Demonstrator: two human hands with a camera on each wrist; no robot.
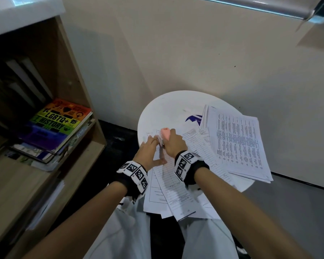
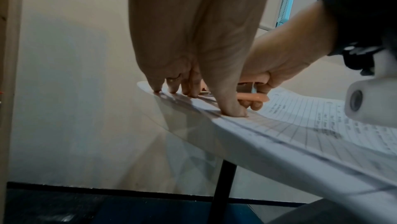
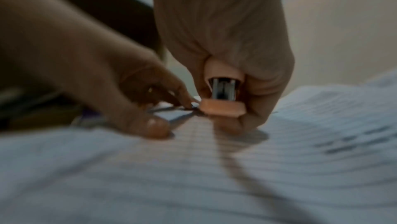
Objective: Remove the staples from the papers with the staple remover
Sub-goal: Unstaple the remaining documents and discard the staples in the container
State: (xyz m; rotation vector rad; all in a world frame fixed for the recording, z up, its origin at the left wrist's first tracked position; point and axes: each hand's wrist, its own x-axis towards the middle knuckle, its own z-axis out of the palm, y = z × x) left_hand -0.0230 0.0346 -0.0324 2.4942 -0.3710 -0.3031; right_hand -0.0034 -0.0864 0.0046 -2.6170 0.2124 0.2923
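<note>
right hand [image 1: 173, 143] fist clamped round pink plastic staple remover [image 1: 165, 134], left hand [image 1: 150, 150] fingertips spread, pressing white printed papers [image 1: 168, 176] flat, round white table [image 1: 168, 105]

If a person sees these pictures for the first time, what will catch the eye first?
Probably the two hands meeting at the near left of the round white table: the right hand grips a pink staple remover, while the left hand presses its fingertips on the papers. Next, the rainbow-coloured book in the wooden shelf on the left.

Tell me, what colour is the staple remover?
Pale pink staple remover, metal inside; the head view shows it best.
</note>
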